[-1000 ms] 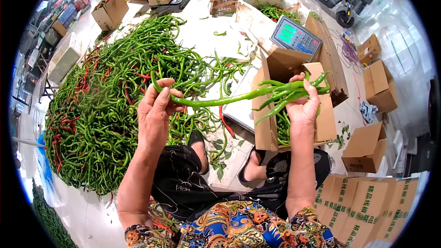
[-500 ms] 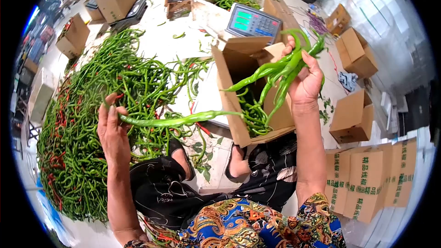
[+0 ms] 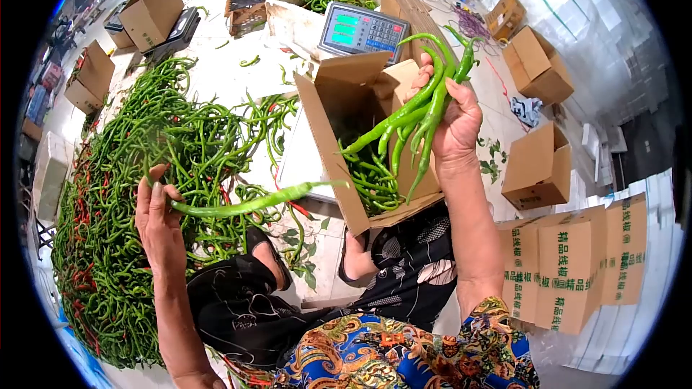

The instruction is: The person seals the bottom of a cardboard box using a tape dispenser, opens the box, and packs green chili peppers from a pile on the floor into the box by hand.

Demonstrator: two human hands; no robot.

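Note:
My left hand pinches one long green chili pepper by its end, and the pepper stretches to the right. Beneath that hand spreads a big heap of green chilies with red ones mixed in. My right hand is closed around a bunch of long green chilies, whose tips hang down over an open cardboard box. Several green chilies lie inside the box. The box stands in front of my knees, tilted in view, on a pale platform behind which a digital scale display shows lit green readouts.
Flattened printed cartons stand at the lower right. More open boxes line the right side. A white foam box with chilies sits at the back, beside a brown crate. Another carton rests on a scale at the far left.
The whole view has shifted, so most things sit further left. Both hands keep their hold on the chilies; the pepper in my left hand now tilts up more at its far end.

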